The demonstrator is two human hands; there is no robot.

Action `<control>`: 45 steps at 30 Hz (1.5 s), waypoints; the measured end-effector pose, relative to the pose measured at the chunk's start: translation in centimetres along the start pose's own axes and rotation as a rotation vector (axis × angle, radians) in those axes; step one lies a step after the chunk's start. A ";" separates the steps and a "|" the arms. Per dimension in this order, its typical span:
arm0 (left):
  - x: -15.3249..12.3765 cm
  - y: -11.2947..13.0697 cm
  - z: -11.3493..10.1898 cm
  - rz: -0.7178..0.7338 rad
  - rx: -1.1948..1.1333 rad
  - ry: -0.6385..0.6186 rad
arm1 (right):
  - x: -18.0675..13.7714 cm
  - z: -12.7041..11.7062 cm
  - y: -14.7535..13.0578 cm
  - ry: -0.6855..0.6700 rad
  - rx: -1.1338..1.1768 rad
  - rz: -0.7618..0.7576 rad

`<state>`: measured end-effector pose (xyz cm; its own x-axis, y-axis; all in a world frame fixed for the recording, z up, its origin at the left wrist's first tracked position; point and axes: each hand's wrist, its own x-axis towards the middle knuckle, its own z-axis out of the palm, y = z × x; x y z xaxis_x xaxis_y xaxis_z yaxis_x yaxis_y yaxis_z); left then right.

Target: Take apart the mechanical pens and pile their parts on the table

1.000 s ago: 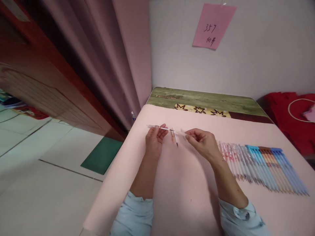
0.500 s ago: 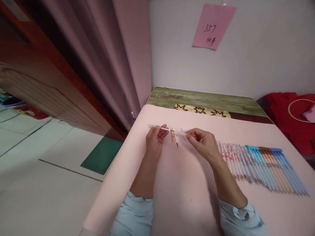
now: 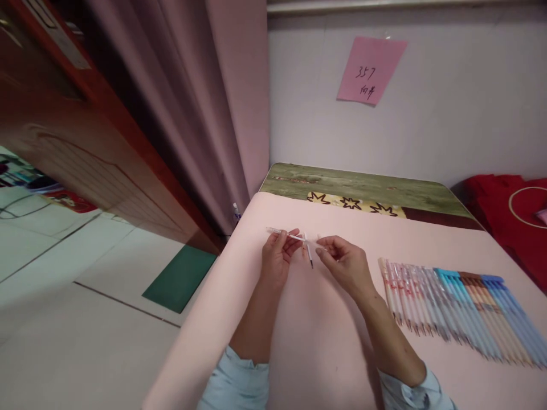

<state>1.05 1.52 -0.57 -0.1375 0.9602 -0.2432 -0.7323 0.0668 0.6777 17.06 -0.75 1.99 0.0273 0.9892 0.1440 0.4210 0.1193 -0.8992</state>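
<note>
Near the far left of the table, my left hand (image 3: 280, 256) is closed around a slim white pen (image 3: 294, 237). A clear, printed end of the pen sticks out to the left, and its white shaft points right. Facing it is my right hand (image 3: 344, 265), its thumb and fingers pinched on a small pale piece (image 3: 319, 243) too blurred to name. The two hands are apart. Between them on the table lie a thin white stick with a dark tip (image 3: 310, 259), like a pen refill, and a pinkish pen part (image 3: 303, 249) beside it.
On the right, several pens (image 3: 461, 313) lie side by side in a row, grouped by colour. A pale pink sheet (image 3: 307, 364) covers the table, with a green wood-patterned strip (image 3: 363, 185) behind. Red cloth (image 3: 491, 199) stands at the far right, a brown door (image 3: 106, 154) at left.
The view has tilted up slightly, so everything sits lower. The pen's dark tip, visible before between the hands, no longer shows clearly. My right hand still pinches the pale piece.
</note>
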 end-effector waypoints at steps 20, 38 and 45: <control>-0.1 0.3 -0.1 0.010 0.012 -0.008 | -0.8 1.7 -0.5 0.037 -0.033 0.033; -0.3 0.3 0.0 -0.001 0.064 -0.061 | -0.9 1.7 -0.8 0.041 -0.181 -0.010; -0.4 0.3 0.1 -0.016 0.097 -0.116 | -1.0 1.5 -0.8 -0.050 -0.165 0.070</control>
<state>0.99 1.16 -0.24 -0.0441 0.9833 -0.1767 -0.6654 0.1031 0.7393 15.37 -1.69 1.97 0.0179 0.9981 0.0591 0.5624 0.0388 -0.8259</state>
